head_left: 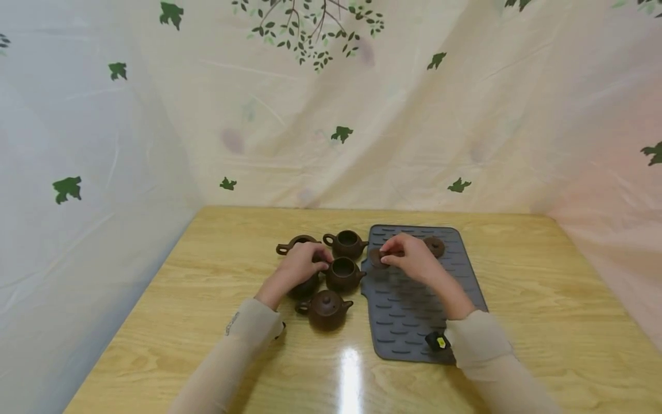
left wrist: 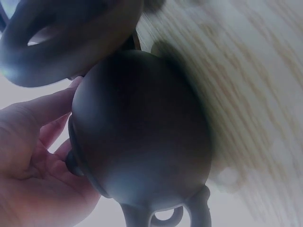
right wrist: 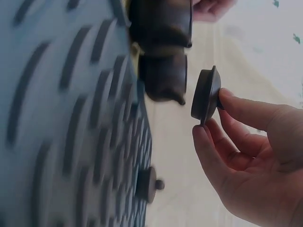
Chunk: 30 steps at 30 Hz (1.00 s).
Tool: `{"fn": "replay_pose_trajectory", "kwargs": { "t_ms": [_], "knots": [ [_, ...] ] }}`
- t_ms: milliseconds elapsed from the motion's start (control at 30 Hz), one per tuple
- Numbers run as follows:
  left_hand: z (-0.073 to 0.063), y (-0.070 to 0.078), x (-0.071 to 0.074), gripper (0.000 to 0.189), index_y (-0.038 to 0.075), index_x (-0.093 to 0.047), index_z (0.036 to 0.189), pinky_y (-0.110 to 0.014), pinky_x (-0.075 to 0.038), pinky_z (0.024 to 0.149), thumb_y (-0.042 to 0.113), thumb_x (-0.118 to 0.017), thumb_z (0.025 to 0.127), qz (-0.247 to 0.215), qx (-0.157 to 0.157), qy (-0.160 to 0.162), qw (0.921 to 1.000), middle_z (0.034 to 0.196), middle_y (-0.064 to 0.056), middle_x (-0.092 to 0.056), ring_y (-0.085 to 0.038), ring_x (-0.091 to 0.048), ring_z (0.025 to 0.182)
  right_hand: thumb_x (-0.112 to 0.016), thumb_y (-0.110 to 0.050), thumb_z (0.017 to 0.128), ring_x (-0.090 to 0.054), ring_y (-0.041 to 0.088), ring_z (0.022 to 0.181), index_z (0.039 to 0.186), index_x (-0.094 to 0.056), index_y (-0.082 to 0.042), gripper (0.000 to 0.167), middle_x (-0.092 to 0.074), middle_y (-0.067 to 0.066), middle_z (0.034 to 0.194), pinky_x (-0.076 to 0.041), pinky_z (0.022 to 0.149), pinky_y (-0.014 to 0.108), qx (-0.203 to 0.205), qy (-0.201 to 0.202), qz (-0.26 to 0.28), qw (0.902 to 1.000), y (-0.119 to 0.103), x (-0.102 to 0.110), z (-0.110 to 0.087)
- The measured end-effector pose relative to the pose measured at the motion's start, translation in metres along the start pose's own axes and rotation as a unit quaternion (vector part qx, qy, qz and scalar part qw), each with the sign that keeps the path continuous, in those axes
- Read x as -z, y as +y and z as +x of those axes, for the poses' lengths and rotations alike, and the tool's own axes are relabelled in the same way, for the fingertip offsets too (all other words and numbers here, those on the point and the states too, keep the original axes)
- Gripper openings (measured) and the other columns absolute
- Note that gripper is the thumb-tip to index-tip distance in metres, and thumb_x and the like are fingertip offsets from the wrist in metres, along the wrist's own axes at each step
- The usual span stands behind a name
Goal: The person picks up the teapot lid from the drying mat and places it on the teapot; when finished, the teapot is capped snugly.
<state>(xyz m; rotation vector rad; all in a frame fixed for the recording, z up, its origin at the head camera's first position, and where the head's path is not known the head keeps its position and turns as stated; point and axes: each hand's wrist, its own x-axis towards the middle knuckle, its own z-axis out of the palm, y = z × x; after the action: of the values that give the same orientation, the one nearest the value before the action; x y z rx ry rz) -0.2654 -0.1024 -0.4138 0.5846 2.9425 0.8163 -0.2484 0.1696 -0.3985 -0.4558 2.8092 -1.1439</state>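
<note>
My right hand (head_left: 414, 259) pinches the knob of a round dark brown teapot lid (right wrist: 204, 97). That lid is tilted on edge above the left part of the grey ridged mat (head_left: 403, 310). At the middle open teapot (head_left: 343, 276), my left hand (head_left: 302, 264) has thumb and fingers at the handle, seemingly pinching it; the fingertips are partly hidden. Below that hand stands a lidded teapot (left wrist: 142, 127), seen close in the left wrist view. Nearer the front sits another lidded teapot (head_left: 327, 310), its spout pointing right.
Behind the hands stand an open teapot (head_left: 347, 244) and another pot (head_left: 301, 238), partly covered by my left hand. A second lid (head_left: 434, 247) lies on the mat's far part, knob up. The wooden table (head_left: 207, 276) meets a hanging printed cloth (head_left: 289, 161) at its back.
</note>
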Motion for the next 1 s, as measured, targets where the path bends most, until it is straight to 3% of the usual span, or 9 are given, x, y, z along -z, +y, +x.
{"fn": "replay_pose_trajectory", "kwargs": {
  "t_ms": [300, 533, 1000],
  "knots": [
    [-0.002, 0.0, 0.0, 0.006, 0.018, -0.074, 0.09, -0.038, -0.055, 0.088, 0.012, -0.075, 0.088, -0.003, 0.0, 0.002, 1.0, 0.091, 0.002, -0.076, -0.016, -0.07, 0.092, -0.069, -0.013, 0.094, -0.065, 0.029, 0.108, 0.106, -0.068, -0.007, 0.014, -0.063, 0.013, 0.113, -0.055, 0.092, 0.044, 0.025, -0.011, 0.039, 0.9989, -0.031, -0.03, 0.01],
    [-0.001, 0.001, 0.0, 0.008, 0.015, -0.073, 0.09, -0.04, -0.055, 0.088, 0.008, -0.076, 0.087, -0.004, -0.015, 0.015, 0.9998, 0.092, -0.001, -0.076, -0.019, -0.07, 0.094, -0.073, -0.015, 0.091, -0.066, 0.023, 0.099, 0.101, -0.069, -0.008, 0.012, -0.064, 0.011, 0.11, -0.056, 0.086, 0.038, 0.029, -0.02, 0.023, 0.9991, -0.045, -0.047, 0.021],
    [-0.003, 0.0, -0.001, 0.008, 0.015, -0.074, 0.09, -0.039, -0.055, 0.087, 0.008, -0.075, 0.088, -0.009, -0.018, 0.011, 0.9997, 0.091, -0.001, -0.076, -0.018, -0.071, 0.092, -0.076, -0.018, 0.089, -0.064, 0.016, 0.089, 0.098, -0.07, -0.01, 0.013, -0.064, 0.006, 0.103, -0.054, 0.077, 0.032, 0.025, -0.025, -0.032, 0.9989, -0.05, -0.049, 0.021]
  ]
}}
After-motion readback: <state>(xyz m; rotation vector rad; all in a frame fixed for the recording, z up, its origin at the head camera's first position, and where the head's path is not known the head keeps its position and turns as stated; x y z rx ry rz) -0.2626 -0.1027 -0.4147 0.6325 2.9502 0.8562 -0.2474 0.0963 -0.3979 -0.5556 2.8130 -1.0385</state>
